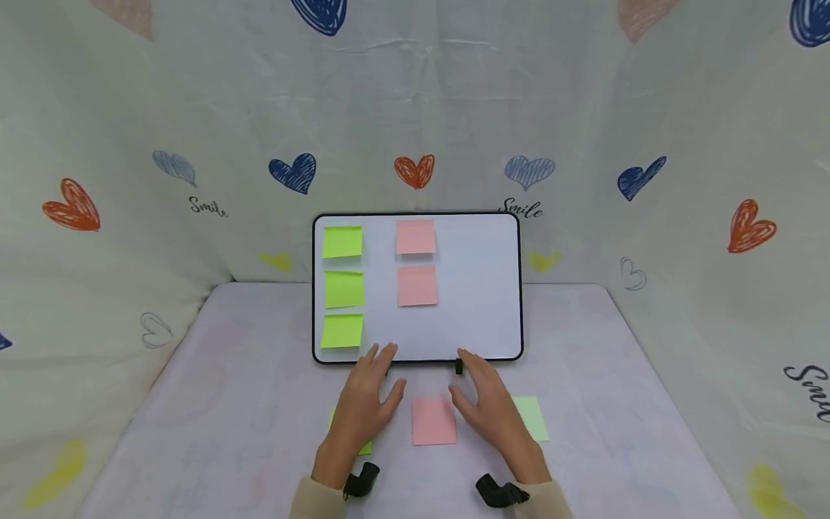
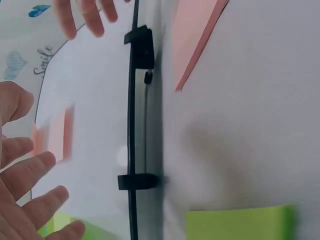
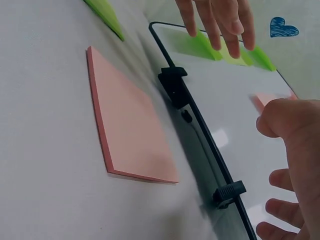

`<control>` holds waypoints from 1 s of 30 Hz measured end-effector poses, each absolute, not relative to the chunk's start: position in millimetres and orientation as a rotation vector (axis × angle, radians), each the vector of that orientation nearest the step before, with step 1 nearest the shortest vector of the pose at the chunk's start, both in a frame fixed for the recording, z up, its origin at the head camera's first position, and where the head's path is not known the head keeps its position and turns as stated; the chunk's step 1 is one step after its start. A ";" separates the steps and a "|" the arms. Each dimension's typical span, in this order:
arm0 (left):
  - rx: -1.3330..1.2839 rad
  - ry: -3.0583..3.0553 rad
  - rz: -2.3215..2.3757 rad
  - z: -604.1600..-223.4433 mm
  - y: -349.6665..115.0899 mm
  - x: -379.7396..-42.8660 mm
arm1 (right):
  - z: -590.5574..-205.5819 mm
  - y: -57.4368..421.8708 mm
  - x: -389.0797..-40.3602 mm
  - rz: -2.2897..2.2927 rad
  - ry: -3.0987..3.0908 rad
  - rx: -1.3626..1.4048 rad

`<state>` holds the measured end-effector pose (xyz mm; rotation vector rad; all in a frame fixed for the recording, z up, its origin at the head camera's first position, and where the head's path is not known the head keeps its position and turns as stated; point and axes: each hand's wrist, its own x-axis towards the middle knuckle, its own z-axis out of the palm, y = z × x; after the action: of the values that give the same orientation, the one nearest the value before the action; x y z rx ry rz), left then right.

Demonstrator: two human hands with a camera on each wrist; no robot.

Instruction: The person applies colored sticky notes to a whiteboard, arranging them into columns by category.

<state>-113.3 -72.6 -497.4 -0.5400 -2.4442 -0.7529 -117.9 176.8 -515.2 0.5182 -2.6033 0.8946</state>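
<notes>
A black-framed whiteboard [image 1: 480, 288] stands at the back of the table. Three bright green sticky notes [image 1: 344, 290] run down its left side, and two pink sticky notes [image 1: 417, 285] hang in a column near its middle. My left hand [image 1: 363, 404] is held with spread fingers at the board's lower edge, holding nothing. Across from it, my right hand [image 1: 493, 411] has its fingers extended near the same edge, also without anything in it. Between the hands lies a pink sticky-note pad [image 1: 434, 422], seen close up in the right wrist view.
Partly hidden under the left forearm is a bright green pad [image 2: 235, 223]. A pale green pad [image 1: 534, 418] lies just right of the right hand. Black feet [image 3: 174, 87] support the board's lower edge. Behind it hangs a heart-print cloth [image 1: 415, 94].
</notes>
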 end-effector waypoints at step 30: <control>-0.596 -2.652 -0.581 -517.2 -93.6 -39.1 | -542.4 181.7 -74.6 0.680 -2.623 0.832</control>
<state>-39.1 -93.6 -517.2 -0.5964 -2.6524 -0.5813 -74.6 181.7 -542.4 0.8318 -2.6232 0.6800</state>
